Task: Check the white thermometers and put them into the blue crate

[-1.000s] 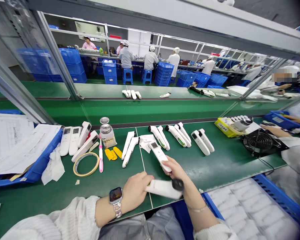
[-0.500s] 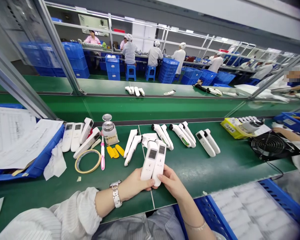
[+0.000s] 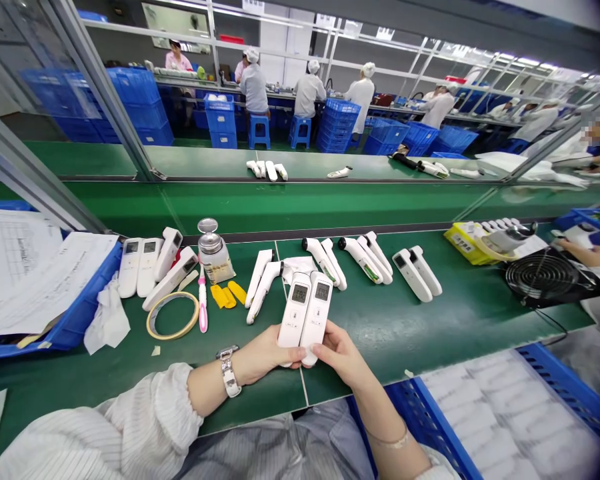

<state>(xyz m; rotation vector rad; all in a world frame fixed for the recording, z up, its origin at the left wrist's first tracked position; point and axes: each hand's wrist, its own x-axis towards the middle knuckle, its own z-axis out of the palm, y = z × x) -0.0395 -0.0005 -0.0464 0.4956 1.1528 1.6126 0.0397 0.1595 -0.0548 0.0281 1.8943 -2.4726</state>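
Two white infrared thermometers stand side by side in my hands, their displays facing me with dark characters on them. My left hand (image 3: 266,355) is closed around the left thermometer (image 3: 295,317), thumb across its lower end. The right thermometer (image 3: 317,313) is gripped by my right hand (image 3: 341,353), with the thumb on its lower front. Just beyond them lies a crumpled white cloth (image 3: 298,267). More thermometers (image 3: 266,287) rest to its left, and others (image 3: 325,262) lie to its right, some showing a green strip.
On the left are a tape roll (image 3: 150,323), a pink-white toothbrush (image 3: 203,307), a metal-topped bottle (image 3: 215,257), yellow finger cots (image 3: 225,295) and a blue bin (image 3: 75,330) of papers. To the right are a black fan (image 3: 540,277), a yellow tray (image 3: 463,247) and a co-worker's hand (image 3: 587,255).
Characters now show on both thermometer displays, which looked blank before. Both thermometers are turned slightly more upright. At the right, the co-worker's hand now holds a white device.
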